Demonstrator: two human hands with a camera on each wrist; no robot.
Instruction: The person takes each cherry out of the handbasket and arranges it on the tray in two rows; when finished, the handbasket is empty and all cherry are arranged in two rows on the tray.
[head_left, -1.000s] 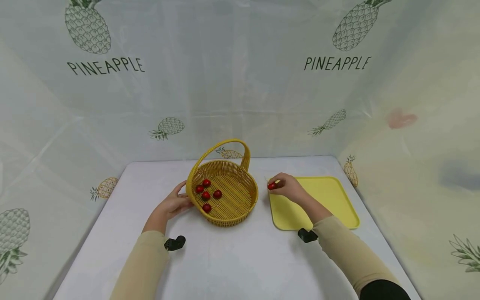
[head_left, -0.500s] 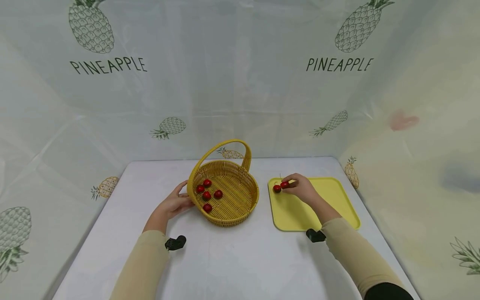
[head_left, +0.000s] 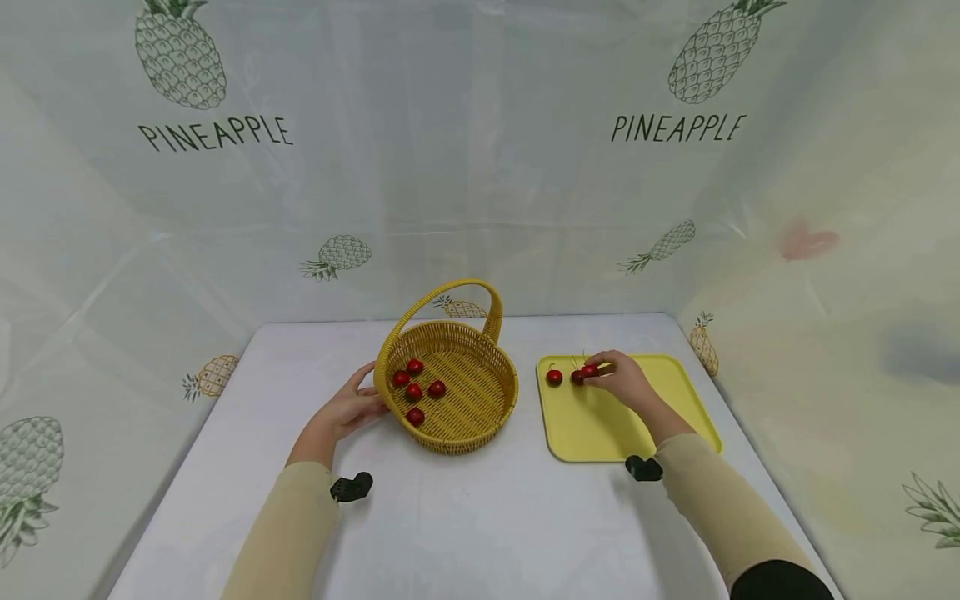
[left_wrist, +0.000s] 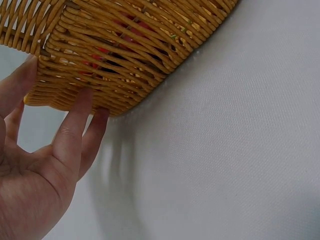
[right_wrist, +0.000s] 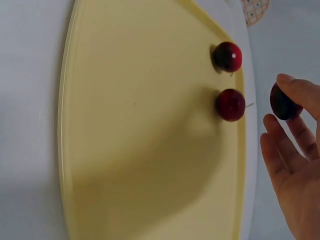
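The left hand (head_left: 354,406) holds the left side of a yellow woven basket (head_left: 480,417), thumb and fingers against its wall; the left wrist view shows the fingertips (left_wrist: 84,97) on the wicker. Several red cherries (head_left: 415,416) lie in the basket's left half. Over the back of a yellow tray (head_left: 600,433), the right hand (head_left: 624,382) pinches a cherry (right_wrist: 285,102) between thumb and fingers. Two cherries sit on the tray near its back edge: one by the left corner (head_left: 554,377), the other (right_wrist: 230,105) right beside the held cherry.
A white-covered table (head_left: 465,533) carries basket and tray, with a gap between them. The basket's tall handle (head_left: 450,289) arches above its rim. Behind the table hangs a pale curtain (head_left: 480,192) with pineapple prints.
The right hand has moved rightward along the tray's back edge, a cherry still in its fingers. Two cherries now show on the tray where first none showed. The left hand and basket stay put.
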